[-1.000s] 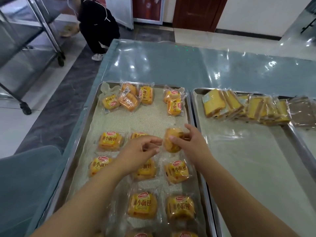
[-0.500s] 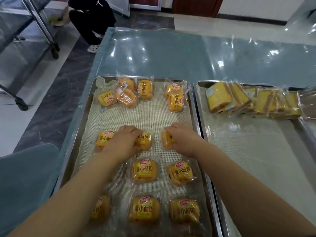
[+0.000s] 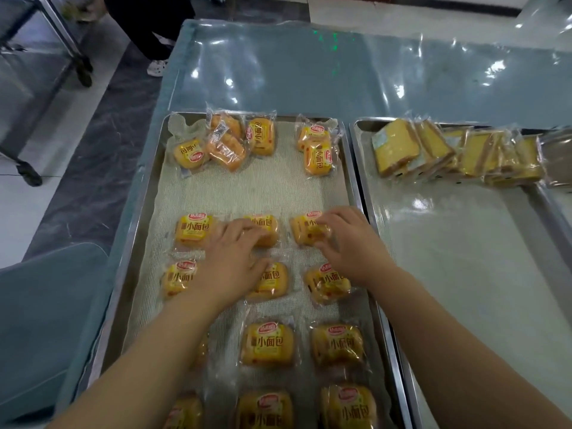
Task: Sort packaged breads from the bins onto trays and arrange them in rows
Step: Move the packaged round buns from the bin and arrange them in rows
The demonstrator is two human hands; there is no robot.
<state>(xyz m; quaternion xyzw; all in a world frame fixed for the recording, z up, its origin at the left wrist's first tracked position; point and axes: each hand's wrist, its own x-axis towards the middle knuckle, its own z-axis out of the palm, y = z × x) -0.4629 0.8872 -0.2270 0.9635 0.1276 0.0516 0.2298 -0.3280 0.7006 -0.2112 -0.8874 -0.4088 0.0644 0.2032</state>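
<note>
Fingers (image 3: 244, 232) of the left hand (image 3: 230, 264) lie together on the middle packet (image 3: 267, 226); the right hand (image 3: 349, 246) curls over, seemingly pinching, the end packet (image 3: 305, 233) on the tray (image 3: 140, 212). Squaring both with the first packet (image 3: 195, 230) should keep the row true.

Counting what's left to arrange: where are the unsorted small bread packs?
Head view: the unsorted small bread packs lie along the far end of the left tray, beyond the neat rows.
</note>
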